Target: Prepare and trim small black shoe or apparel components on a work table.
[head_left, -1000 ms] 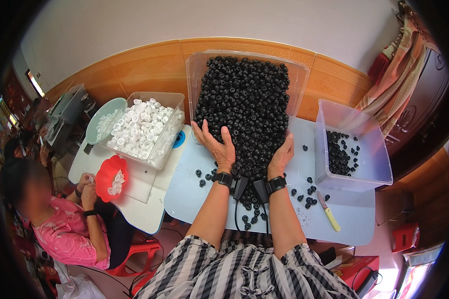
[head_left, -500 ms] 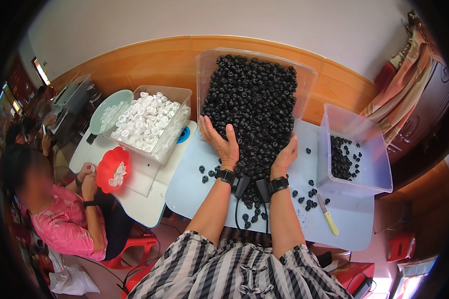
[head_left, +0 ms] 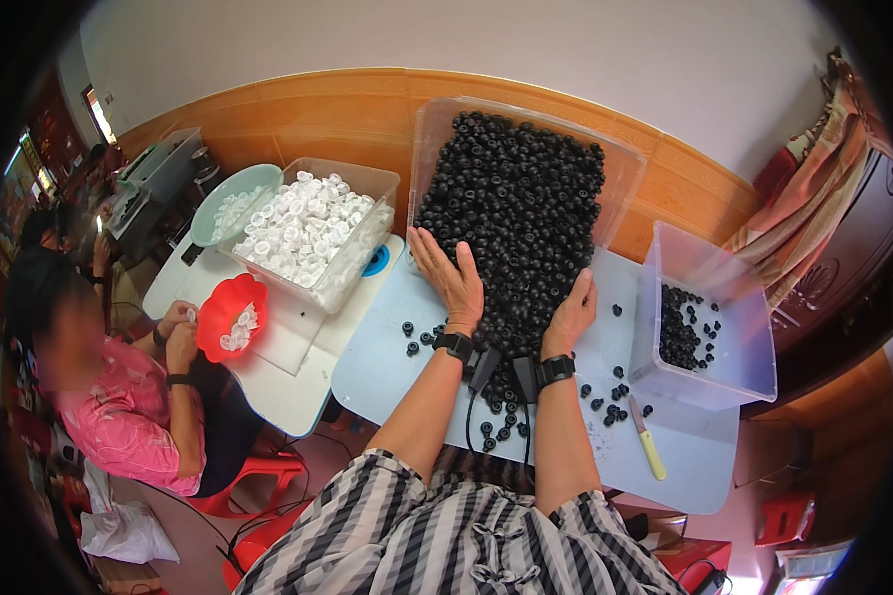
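A large clear plastic bin, full of small black round parts with holes in them, stands at the far middle of the light blue table. My left hand lies along the heap's near left side, palm inward, fingers stretched out. On the near right side my right hand is likewise open, its fingers pointing up and away. Between my palms the parts are smeared by motion. Whether either hand touches the bin's wall, I cannot tell.
To the right stand a smaller clear bin with black parts and a yellow-handled knife. Loose black parts dot the table. At left, a person in pink handles white pieces beside a red bowl, a bin of white pieces and a green basin.
The view has shifted slightly. Black parts between my hands have become blurred; both hands keep nearly the same place beside the heap.
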Tool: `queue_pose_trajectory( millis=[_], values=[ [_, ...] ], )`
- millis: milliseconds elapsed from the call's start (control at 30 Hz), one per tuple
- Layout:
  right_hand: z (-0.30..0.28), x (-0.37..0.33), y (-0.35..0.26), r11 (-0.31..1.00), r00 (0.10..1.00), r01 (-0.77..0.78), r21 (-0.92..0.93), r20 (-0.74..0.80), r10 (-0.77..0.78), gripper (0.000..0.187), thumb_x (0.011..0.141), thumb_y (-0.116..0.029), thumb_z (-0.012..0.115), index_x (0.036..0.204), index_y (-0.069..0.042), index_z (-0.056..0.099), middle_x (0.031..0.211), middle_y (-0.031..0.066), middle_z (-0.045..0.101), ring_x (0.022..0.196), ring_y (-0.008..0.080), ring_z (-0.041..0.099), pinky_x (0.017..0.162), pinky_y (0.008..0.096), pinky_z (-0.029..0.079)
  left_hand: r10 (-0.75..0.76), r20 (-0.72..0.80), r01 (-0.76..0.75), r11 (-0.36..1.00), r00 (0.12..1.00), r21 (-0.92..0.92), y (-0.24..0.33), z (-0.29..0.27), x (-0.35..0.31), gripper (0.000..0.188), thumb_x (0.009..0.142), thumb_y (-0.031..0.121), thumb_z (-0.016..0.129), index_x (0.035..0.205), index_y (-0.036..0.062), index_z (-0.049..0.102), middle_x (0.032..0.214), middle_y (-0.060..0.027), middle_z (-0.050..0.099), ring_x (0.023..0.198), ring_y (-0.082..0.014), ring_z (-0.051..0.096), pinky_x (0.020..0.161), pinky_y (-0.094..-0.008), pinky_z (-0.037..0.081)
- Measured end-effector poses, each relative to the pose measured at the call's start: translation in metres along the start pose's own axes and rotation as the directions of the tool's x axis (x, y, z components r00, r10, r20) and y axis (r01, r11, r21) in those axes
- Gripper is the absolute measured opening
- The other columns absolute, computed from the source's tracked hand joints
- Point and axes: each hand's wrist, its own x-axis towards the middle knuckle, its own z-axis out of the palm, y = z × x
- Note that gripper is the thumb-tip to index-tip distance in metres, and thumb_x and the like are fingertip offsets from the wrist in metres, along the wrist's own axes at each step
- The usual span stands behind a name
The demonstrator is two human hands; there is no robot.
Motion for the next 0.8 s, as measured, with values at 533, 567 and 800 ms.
queue_pose_trajectory(
  millis=[533,567,800],
  values=[
    [-0.0006,0.0013,0.0017,1.000,1.000,-0.018,-0.007,0.006,0.018,0.062,0.099,-0.048,0.053,0.125,0.008,0.059,0.123,0.0138,0.063,0.110,0.0209,0.055,0.100,0.0320,0.040,-0.018,0.037,0.017,0.999,0.999,0.034,0.0046,-0.0054,0.0001,0.078,0.103,0.045,0.042,0.154,-0.0053,0.012,0.162,-0.0238,0.007,0.150,-0.0377,0.006,0.121,-0.0500,0.008],
    [-0.0008,0.0014,0.0019,1.000,1.000,-0.004,-0.009,0.003,0.004,0.062,0.099,-0.048,0.053,0.125,0.008,0.059,0.122,0.0138,0.063,0.110,0.0209,0.055,0.100,0.0319,0.040,-0.021,0.039,0.019,0.999,0.999,0.036,0.0053,-0.0057,-0.0001,0.078,0.103,0.045,0.042,0.154,-0.0053,0.012,0.162,-0.0238,0.007,0.150,-0.0377,0.006,0.121,-0.0500,0.008],
    [-0.0005,-0.0004,-0.0026,1.000,1.000,0.002,0.001,-0.001,-0.002,0.062,0.099,-0.047,0.054,0.124,0.009,0.060,0.121,0.0135,0.064,0.109,0.0201,0.055,0.100,0.0317,0.040,-0.025,0.038,0.025,1.000,0.999,-0.004,0.0062,-0.0102,-0.0014,0.076,0.103,0.045,0.043,0.153,-0.0050,0.015,0.161,-0.0230,0.011,0.149,-0.0368,0.009,0.121,-0.0499,0.010]
  ],
)
